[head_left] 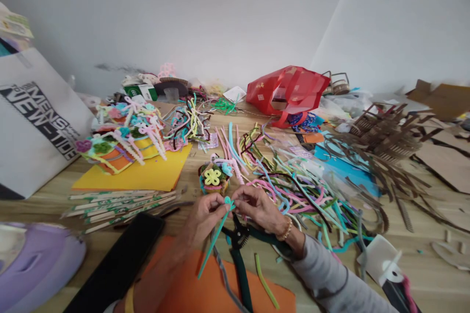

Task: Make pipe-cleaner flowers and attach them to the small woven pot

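Head view: left hand [201, 220] and right hand [258, 209] meet above the wooden bench [414, 264], fingers narrow, both pinching the small looped end of a teal pipe cleaner [216, 238]. Its tail angles down over an orange card sheet [209, 289]. Step in hand: shaping that loop by finger. Green-handled pliers [237, 269] lie below the right wrist, not gripped. Small pipe-cleaner flower [214, 179] sits just ahead of the hands; loose pipe cleaners [297, 195] spread to the right.
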Tool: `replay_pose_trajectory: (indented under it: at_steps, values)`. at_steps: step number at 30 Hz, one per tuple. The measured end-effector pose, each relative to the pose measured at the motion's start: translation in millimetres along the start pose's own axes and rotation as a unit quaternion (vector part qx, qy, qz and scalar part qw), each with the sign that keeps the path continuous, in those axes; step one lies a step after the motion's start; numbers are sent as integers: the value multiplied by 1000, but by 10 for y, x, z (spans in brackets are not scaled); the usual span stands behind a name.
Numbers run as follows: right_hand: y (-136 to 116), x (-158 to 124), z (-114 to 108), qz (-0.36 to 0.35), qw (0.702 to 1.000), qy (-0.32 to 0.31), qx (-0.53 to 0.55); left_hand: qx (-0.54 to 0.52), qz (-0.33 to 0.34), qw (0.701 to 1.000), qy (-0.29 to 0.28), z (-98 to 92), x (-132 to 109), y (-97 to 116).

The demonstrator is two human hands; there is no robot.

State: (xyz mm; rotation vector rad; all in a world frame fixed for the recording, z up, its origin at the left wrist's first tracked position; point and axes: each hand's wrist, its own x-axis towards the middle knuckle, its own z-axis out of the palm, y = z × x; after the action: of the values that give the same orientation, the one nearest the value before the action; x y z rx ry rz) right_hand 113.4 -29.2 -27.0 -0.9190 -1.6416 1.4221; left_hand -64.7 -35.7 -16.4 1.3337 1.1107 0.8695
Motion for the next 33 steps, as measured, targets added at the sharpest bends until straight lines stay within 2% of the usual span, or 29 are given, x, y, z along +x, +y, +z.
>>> replay_pose_trajectory:
  at_steps: [4, 9, 13, 17, 21, 24, 26, 28, 30, 33]
  values:
    - [-32, -5, 13, -15, 1000, 4, -4, -37, -15, 999, -25, -21, -13, 42]
    - [-108, 1, 43, -35, 999, 22, 8, -85, -26, 995, -42, -53, -29, -12]
    - [-92, 4, 33, -30, 999, 26, 26, -79, -13, 996, -35, -32, -42, -1]
    - [-4, 5, -16, 12, 999, 29, 13, 45, 35, 998, 29, 23, -65, 42]
    - [43, 16, -36, 56, 998, -13, 14, 207, 152, 959, 119, 70, -112, 35]
    - [57, 25, -26, 72, 996, -30, 36, 333, 224, 909, 112, 92, -165, 31]
    - [59, 31, -17, 88, 994, -31, 60, 408, 254, 872, 92, 102, -197, 32]
    - [50, 36, -10, 105, 991, -27, 81, 447, 271, 849, 76, 109, -212, 29]
    - [29, 41, -5, 114, 989, -17, 93, 450, 271, 848, 68, 110, -206, 17]
    - [-13, 46, -11, 108, 989, -11, 102, 389, 247, 885, 74, 100, -167, -4]
